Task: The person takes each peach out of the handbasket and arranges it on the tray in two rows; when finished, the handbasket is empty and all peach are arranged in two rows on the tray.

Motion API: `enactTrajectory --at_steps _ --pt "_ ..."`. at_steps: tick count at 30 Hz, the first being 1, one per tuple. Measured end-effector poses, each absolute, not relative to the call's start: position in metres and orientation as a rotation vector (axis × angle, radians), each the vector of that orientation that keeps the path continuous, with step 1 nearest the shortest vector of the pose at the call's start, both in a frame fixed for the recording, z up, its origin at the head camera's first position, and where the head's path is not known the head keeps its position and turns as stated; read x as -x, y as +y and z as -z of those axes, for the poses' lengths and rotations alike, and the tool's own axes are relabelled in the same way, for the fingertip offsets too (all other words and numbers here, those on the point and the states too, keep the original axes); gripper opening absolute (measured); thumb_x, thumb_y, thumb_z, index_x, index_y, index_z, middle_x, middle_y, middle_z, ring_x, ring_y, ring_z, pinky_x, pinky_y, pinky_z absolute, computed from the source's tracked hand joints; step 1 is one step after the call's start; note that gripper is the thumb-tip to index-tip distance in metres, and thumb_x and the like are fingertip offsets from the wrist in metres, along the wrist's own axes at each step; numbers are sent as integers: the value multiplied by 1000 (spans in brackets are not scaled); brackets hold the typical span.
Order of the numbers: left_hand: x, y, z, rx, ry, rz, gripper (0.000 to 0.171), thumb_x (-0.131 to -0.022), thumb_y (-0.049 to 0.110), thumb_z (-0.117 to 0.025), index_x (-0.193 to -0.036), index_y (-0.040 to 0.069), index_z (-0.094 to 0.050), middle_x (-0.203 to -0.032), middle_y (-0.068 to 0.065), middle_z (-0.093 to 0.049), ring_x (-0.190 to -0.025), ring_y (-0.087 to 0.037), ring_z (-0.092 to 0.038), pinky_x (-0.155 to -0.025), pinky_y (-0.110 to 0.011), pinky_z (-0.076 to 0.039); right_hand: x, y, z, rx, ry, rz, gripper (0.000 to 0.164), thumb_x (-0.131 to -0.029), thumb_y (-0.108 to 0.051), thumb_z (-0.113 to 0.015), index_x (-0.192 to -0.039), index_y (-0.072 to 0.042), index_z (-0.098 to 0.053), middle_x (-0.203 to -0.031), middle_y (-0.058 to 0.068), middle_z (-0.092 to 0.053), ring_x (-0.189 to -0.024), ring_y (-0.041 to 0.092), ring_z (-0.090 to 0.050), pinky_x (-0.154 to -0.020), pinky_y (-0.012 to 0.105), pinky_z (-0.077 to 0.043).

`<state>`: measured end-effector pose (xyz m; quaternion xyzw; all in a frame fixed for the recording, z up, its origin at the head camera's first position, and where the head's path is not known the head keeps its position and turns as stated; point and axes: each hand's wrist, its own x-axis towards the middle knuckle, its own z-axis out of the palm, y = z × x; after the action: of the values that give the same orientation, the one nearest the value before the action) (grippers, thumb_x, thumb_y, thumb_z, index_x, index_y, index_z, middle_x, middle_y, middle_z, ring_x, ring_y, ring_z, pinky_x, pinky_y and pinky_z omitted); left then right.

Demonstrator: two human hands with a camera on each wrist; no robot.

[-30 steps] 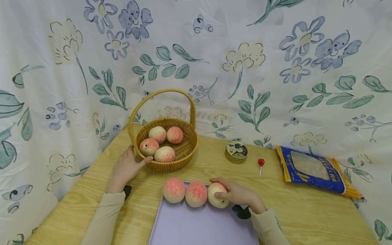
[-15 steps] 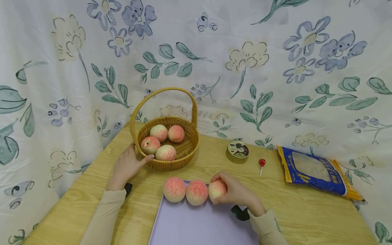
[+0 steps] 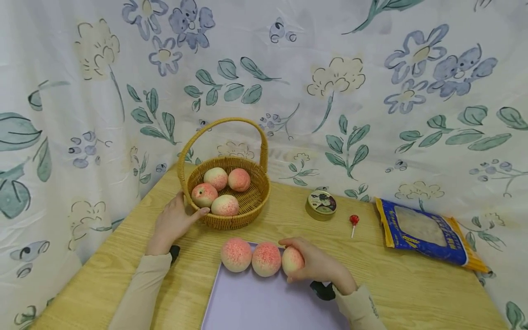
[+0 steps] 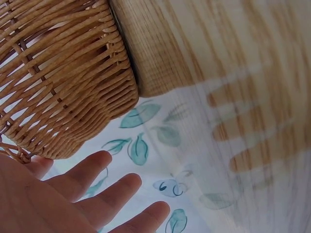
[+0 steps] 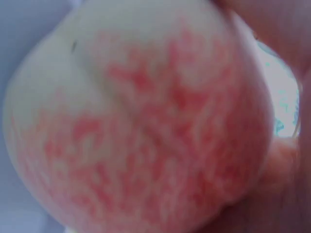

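Observation:
A wicker basket (image 3: 231,220) with a tall arched handle bears several pink-and-cream peaches (image 3: 224,205). My left hand (image 3: 175,222) rests against its near left side, thumb laid along the rim; the other fingers (image 4: 119,191) look straight and spread in the left wrist view. Along the far edge of a lilac tray (image 3: 255,302), two peaches sit side by side, one left (image 3: 236,255) and one middle (image 3: 266,259). To their right my right hand (image 3: 319,265) grips a third peach (image 5: 146,121), fingers over the far side and thumb at the near side.
Behind the tray, a round gold tin (image 3: 321,205) and a red lollipop (image 3: 354,221) lie on the wooden table (image 3: 396,293). A blue and yellow packet (image 3: 429,233) is at the right, by the floral curtain (image 3: 288,91) along the back.
My right hand has turned the third peach in place, its stem dimple passing out of sight and its fingers shifting round it. The left hand stays at the basket.

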<state>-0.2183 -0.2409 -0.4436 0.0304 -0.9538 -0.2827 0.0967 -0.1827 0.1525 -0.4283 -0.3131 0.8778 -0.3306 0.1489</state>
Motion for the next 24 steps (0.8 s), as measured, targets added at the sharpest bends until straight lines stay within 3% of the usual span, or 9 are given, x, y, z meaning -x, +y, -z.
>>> enactTrajectory --at_steps 7,15,20,24 --pt "220 -242 444 -96 -2826 830 107 -84 71 -54 -149 -6 -21 -142 -37 -39 -129 -53 -40 -101 -65 -37 182 146 430 918 2726 891 89 -57 -26 -94 -135 -15 -51 -121 10 -52 -110 25 -49 -85 44 -47" --pt "221 -242 444 -98 -2809 824 107 -83 71 -56 -148 -7 -22 -140 -37 -42 -127 -54 -42 -99 -65 -38 184 152 428 905 2610 968 98 -61 -29 -92 -144 -15 -42 -138 10 -48 -122 29 -49 -95 49 -47" --pt "221 -242 444 -101 -2819 820 108 -83 71 -55 -149 -7 -21 -141 -37 -40 -129 -54 -41 -100 -65 -37 182 150 429 905 2589 916 97 -64 -29 -91 -146 -14 -41 -139 11 -49 -122 26 -52 -95 46 -47" --pt "221 -242 444 -101 -2834 821 109 -84 72 -53 -150 -7 -19 -143 -38 -38 -130 -54 -39 -102 -65 -35 179 147 429 903 2659 862 99 -60 -27 -92 -145 -14 -43 -135 13 -52 -118 30 -54 -93 51 -47"
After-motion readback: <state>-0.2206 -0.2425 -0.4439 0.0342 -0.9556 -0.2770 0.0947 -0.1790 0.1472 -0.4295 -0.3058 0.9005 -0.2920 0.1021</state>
